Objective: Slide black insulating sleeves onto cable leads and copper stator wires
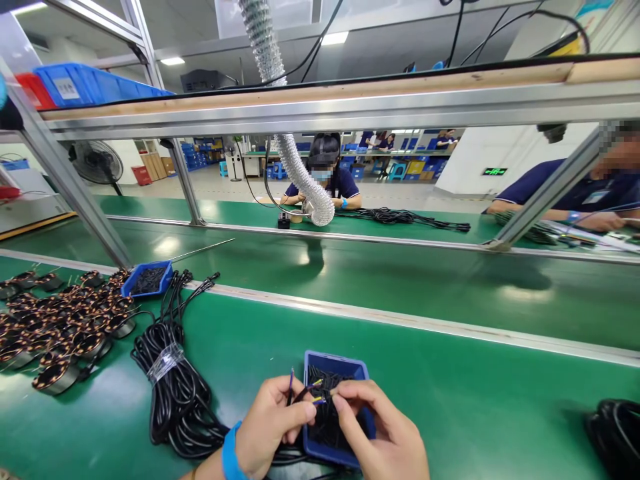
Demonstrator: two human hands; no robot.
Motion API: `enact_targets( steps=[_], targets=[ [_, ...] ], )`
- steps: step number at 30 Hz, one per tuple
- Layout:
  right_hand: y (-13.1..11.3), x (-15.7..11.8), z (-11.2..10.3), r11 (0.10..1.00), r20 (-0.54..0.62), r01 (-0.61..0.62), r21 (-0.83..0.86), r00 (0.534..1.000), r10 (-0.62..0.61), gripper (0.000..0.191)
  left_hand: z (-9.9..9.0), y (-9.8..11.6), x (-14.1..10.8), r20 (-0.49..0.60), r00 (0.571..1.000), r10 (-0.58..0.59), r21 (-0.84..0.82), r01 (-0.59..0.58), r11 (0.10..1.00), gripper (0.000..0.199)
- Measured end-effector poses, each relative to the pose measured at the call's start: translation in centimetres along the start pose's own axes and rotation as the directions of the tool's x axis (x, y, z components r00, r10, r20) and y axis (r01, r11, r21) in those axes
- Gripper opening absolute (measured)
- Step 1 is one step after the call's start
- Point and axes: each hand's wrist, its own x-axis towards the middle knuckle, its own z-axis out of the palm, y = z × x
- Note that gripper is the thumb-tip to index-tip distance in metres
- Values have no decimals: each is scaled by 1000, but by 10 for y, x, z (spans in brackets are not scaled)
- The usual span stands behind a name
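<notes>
overlapping bin [336, 356] — wires [319, 401], hands [273, 417]; cables [173, 383] alongside

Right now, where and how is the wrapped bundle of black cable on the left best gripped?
Probably across the clear wrap, from above, fingers and thumb closing on opposite sides: it gathers the strands of the bundle, while the loops and cable ends spread beyond it. The left hand is nearer, but holds a cable.
</notes>
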Motion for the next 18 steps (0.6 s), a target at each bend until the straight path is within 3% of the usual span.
enact_targets(
  steps=[11,14,18],
  targets=[
    [2,1,0,1000,74,2,-11,997,-1,13,0,0,1,21,1000,-9,-23,9,1000,50],
    [0,1,2,995,39,83,-51,996,-81,9,-1,-1,1,29,1000,-7,-16,7,1000,50],
    [-2,1,5,976,94,217,-37,973,-212,8,-2,-2,3,44,999,13,-22,-12,1000,50]
  ],
)
